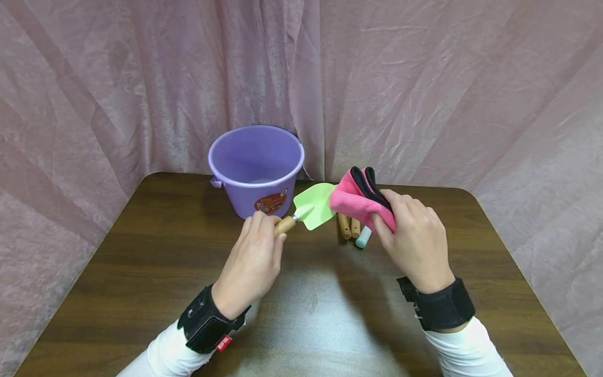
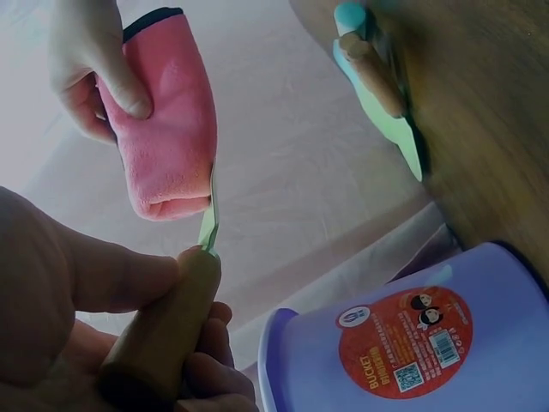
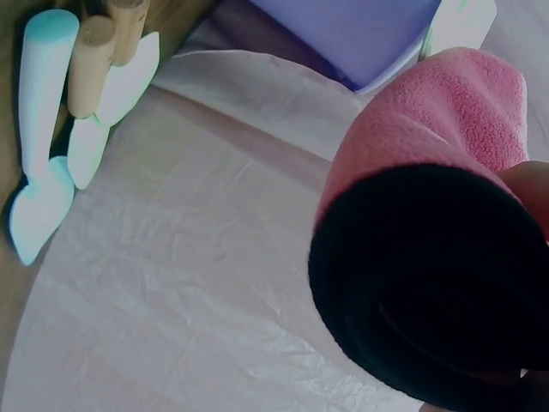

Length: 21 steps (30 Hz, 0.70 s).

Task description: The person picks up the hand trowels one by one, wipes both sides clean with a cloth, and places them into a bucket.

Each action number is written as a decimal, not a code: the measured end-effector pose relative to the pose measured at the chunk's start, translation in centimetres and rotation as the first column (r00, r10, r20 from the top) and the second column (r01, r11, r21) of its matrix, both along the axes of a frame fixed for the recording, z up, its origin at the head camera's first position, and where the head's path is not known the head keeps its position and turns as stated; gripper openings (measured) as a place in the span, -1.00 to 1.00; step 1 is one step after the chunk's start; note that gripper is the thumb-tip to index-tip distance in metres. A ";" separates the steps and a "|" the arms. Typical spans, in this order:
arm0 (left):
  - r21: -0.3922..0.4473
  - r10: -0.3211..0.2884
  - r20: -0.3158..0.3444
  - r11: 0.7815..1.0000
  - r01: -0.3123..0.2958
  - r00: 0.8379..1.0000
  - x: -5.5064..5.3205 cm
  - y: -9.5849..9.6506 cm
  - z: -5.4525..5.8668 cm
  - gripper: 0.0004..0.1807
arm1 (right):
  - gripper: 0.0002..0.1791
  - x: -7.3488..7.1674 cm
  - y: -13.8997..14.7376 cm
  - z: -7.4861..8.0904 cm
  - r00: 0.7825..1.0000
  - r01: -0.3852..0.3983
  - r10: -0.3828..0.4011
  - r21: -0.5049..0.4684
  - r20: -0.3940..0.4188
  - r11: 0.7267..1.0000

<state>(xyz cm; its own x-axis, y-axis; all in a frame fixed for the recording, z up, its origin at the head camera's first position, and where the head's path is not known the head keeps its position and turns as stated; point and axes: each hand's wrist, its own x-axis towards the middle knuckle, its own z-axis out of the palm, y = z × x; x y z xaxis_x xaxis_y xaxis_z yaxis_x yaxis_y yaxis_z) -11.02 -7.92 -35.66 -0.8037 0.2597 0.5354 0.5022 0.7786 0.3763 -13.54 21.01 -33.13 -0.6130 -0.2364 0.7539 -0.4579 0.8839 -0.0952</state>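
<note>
My left hand (image 1: pixel 252 256) grips the wooden handle of a small garden trowel (image 1: pixel 314 205), its light green blade pointing right, held up over the table. My right hand (image 1: pixel 418 235) holds a folded pink cloth (image 1: pixel 353 205) with black edging, thumb on the near side. The cloth's left end meets the tip of the blade; in the left wrist view the pink cloth (image 2: pixel 171 112) lies against the thin green blade (image 2: pixel 209 215). Seen from the right wrist, the cloth (image 3: pixel 429 120) hides most of the right hand, and its black-edged folds face the camera.
Behind the left hand stands a purple bucket (image 1: pixel 282 191) with a red label. Under the cloth, two wooden-handled tools (image 3: pixel 93 69) and a light blue one (image 3: pixel 45 103) lie on the wooden table (image 1: pixel 141 293). A pink curtain (image 1: pixel 400 94) hangs along the back edge.
</note>
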 end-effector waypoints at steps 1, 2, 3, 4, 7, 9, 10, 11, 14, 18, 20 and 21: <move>-0.004 0.001 0.004 1.000 -0.001 1.000 0.0 0.0 0.0 -0.77 | -0.60 0.0 0.0 0.0 1.000 0.003 -0.003 -0.001 -0.003 1.000; -0.005 0.000 0.008 1.000 0.000 1.000 0.1 0.0 0.0 -0.77 | -0.60 0.1 -0.1 0.0 1.000 0.005 -0.005 -0.002 -0.006 1.000; -0.007 -0.001 0.012 1.000 0.001 1.000 0.1 0.1 0.1 -0.77 | -0.60 0.1 -0.1 0.1 1.000 0.006 -0.006 -0.004 -0.008 1.000; -0.009 -0.001 0.016 1.000 0.002 1.000 0.1 0.1 0.1 -0.77 | -0.59 0.1 -0.2 0.1 1.000 0.007 -0.007 -0.005 -0.009 1.000; -0.014 -0.005 0.025 1.000 0.005 1.000 0.2 0.1 0.1 -0.77 | -0.60 0.2 -0.4 0.0 1.000 0.011 -0.010 0.004 -0.007 1.000; -0.020 -0.009 0.028 1.000 0.009 1.000 0.3 0.1 0.0 -0.78 | -0.60 0.2 -0.5 0.0 1.000 0.009 -0.009 0.011 -0.004 1.000; -0.022 -0.010 0.030 1.000 0.011 1.000 0.3 0.2 0.0 -0.79 | -0.60 0.2 -0.6 0.0 1.000 0.009 -0.009 0.020 -0.001 1.000; -0.026 -0.011 0.031 1.000 0.012 0.999 0.3 0.2 0.0 -0.79 | -0.60 0.2 -0.6 0.0 1.000 0.009 -0.009 0.028 0.003 1.000; -0.034 -0.014 0.032 0.999 0.015 0.999 0.4 0.4 -0.1 -0.79 | -0.59 0.3 -0.9 -0.1 1.000 -0.001 0.001 0.044 0.006 0.999; -0.035 -0.022 0.026 0.999 0.023 0.999 0.4 0.5 -0.2 -0.78 | -0.59 0.4 -1.3 -0.3 1.000 -0.024 0.025 0.047 -0.004 0.999; -0.035 -0.026 0.020 0.999 0.026 0.999 0.4 0.6 -0.3 -0.77 | -0.59 0.5 -1.6 -0.4 0.999 -0.042 0.042 0.044 -0.009 0.998; -0.036 -0.027 0.018 0.999 0.028 0.999 0.4 0.6 -0.3 -0.77 | -0.59 0.5 -1.8 -0.5 0.999 -0.051 0.051 0.041 -0.009 0.998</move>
